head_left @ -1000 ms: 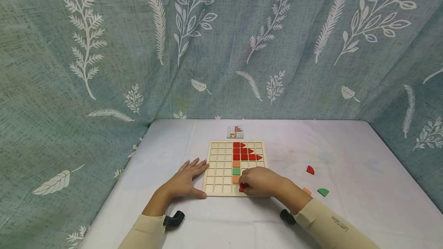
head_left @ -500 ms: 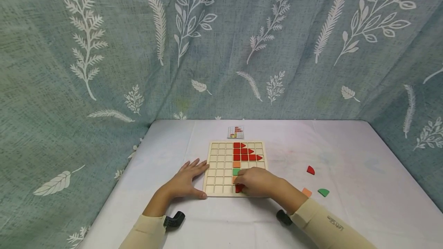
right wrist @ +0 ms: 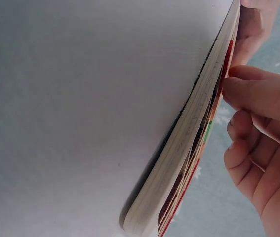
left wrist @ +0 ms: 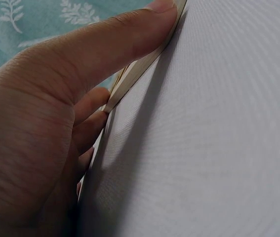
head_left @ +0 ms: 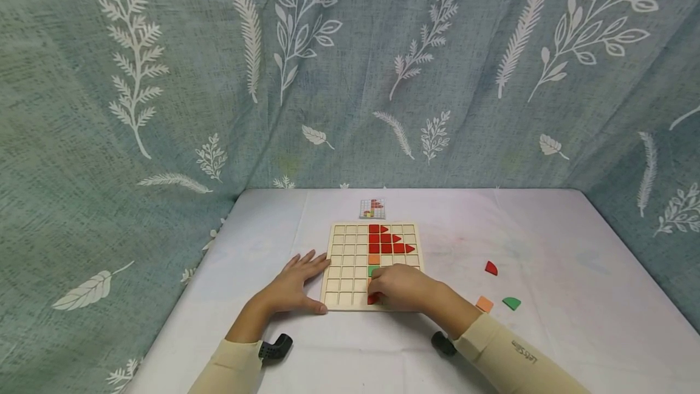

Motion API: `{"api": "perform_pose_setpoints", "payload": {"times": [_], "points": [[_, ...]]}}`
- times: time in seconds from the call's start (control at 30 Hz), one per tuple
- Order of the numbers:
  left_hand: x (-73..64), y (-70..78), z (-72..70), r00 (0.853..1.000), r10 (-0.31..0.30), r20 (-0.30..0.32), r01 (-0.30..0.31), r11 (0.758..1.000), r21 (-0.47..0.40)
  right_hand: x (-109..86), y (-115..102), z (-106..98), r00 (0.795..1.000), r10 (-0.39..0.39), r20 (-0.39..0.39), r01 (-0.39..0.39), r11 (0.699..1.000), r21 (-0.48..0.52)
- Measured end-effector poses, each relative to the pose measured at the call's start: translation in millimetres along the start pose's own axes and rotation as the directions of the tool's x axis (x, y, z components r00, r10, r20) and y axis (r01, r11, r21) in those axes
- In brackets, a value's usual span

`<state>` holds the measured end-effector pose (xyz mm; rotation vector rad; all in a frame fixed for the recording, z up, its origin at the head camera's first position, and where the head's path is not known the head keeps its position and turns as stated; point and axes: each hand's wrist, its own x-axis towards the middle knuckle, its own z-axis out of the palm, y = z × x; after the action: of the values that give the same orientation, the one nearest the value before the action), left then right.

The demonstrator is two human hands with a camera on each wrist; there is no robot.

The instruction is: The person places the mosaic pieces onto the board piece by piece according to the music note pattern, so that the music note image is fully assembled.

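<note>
A wooden grid board (head_left: 347, 272) lies on the white table. Red squares (head_left: 374, 239) and red triangles sit in its upper rows, with an orange tile (head_left: 374, 259) and a green tile (head_left: 372, 271) below them. My left hand (head_left: 295, 286) rests spread along the board's left side, its thumb (left wrist: 130, 42) touching the edge in the left wrist view. My right hand (head_left: 403, 287) pinches a red tile (head_left: 373, 300) at the bottom row, under the orange and green column. The fingers hide most of that tile; its red edge shows in the right wrist view.
Behind the board lies a small pattern card (head_left: 372, 209). To the right are a red quarter-circle piece (head_left: 491, 268), an orange square (head_left: 484, 304) and a green quarter-circle piece (head_left: 511, 303). A leaf-patterned curtain (head_left: 350, 78) hangs behind the table.
My right hand has shifted slightly left with the red tile, bringing it under the orange and green column. The loose orange square is more exposed. My left hand stays put.
</note>
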<state>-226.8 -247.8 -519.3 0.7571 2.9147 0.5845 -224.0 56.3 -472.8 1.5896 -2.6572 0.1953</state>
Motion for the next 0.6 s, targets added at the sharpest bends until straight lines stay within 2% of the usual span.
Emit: {"api": "perform_pose_setpoints", "payload": {"times": [0.43, 0.6], "points": [[0.0, -2.0, 1.1, 1.000, 0.006, 0.000, -0.006, 1.000, -0.006, 8.9, -10.1, 0.8, 0.996, 0.022, -0.084, -0.029, 0.996, -0.081], [0.8, -2.1, 1.9, 1.000, -0.007, 0.002, 0.007, 1.000, 0.005, 11.4, -10.7, 2.3, 0.996, 0.054, -0.074, -0.062, 0.993, -0.097]]}}
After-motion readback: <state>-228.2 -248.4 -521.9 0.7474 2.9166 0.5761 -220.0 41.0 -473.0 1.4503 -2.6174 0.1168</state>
